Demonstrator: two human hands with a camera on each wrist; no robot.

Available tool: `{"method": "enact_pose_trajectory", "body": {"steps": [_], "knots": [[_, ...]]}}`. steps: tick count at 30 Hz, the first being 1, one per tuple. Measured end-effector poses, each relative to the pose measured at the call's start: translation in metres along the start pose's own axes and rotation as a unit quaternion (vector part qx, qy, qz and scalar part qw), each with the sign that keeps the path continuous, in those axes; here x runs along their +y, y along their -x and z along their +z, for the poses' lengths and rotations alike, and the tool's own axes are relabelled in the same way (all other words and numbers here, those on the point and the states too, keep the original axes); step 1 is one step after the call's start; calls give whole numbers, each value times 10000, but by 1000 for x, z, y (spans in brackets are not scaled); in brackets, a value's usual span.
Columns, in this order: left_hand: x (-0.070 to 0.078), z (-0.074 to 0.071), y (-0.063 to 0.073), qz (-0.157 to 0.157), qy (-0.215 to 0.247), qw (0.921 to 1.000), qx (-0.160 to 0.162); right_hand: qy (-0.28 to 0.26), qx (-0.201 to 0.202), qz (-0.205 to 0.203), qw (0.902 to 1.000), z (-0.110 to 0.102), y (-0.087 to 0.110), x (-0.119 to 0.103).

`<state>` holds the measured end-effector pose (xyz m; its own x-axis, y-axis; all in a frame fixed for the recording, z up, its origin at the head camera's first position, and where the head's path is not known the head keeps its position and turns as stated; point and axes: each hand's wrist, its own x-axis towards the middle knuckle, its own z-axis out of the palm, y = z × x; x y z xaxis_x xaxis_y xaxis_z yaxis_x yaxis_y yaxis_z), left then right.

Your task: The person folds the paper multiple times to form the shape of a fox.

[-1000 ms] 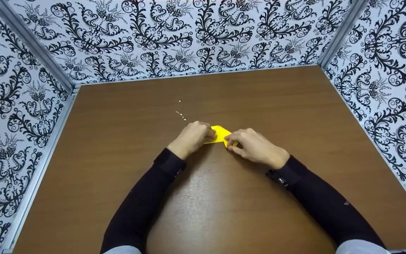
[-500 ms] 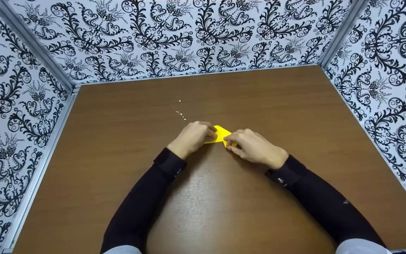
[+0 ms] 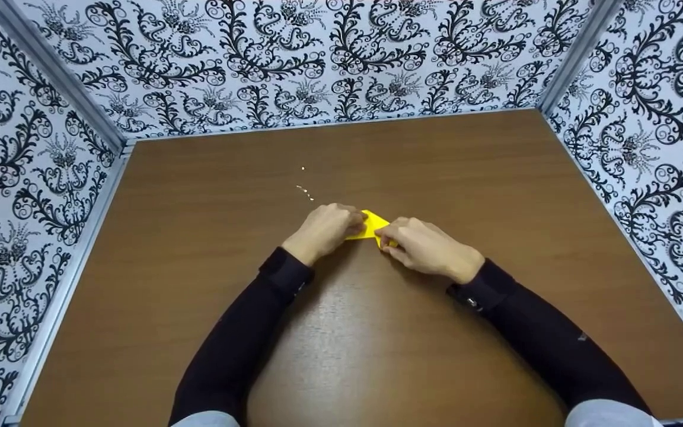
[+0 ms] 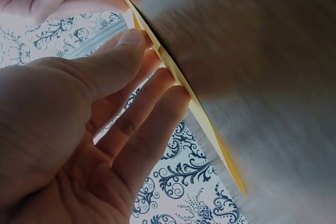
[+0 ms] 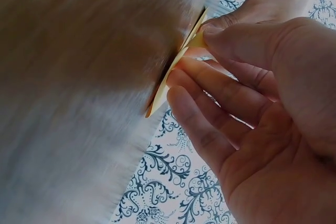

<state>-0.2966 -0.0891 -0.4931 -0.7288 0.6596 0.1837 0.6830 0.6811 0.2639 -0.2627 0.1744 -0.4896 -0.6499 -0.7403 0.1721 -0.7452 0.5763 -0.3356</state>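
A folded sheet of yellow paper (image 3: pixel 373 224) lies on the brown table between the two hands, near the middle of the head view. My left hand (image 3: pixel 328 229) holds its left end; in the left wrist view thumb and fingers meet at the edge of the paper (image 4: pixel 202 121). At the other end my right hand (image 3: pixel 427 246) pinches a folded flap with thumb and forefinger. The right wrist view shows the rest of that hand's fingertips on the paper (image 5: pixel 160 94) close against the tabletop. Fingers hide both ends of the sheet.
Several tiny pale scraps (image 3: pixel 304 191) lie on the table (image 3: pixel 341 356) beyond the left hand. Patterned black-and-white panels (image 3: pixel 341 65) in grey metal frames close off the back, left and right sides.
The hands have stayed almost in place, still on the paper. The left fingers and the right fingertips have shifted only slightly.
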Motion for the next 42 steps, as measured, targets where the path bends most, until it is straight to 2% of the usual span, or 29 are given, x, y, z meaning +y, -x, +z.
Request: {"method": "enact_pose_trajectory", "body": {"steps": [10, 17, 20, 24, 28, 34, 42], "knots": [[0, 1, 1, 106, 19, 9999, -5, 158, -56, -16, 9999, 3, 0, 0], [-2, 1, 3, -72, 68, 9997, -207, 108, -4, -108, 9999, 4, -2, -1], [-1, 1, 4, -73, -17, 9997, -225, 69, 18, -192, 9998, 3, -2, -1], [2, 1, 4, 121, -136, 9997, -183, 39, 63, -272, 9996, 2, -3, 0], [5, 2, 1, 321, -306, 9989, -152, -16, 33, -241, 9997, 0, -4, 1], [7, 1, 0, 432, -512, 9976, -195, -21, -62, -173, 9998, 0, -3, 2], [6, 0, 0, 325, -707, 9966, -254, 29, -125, -120, 9998, 0, -2, 2]]}}
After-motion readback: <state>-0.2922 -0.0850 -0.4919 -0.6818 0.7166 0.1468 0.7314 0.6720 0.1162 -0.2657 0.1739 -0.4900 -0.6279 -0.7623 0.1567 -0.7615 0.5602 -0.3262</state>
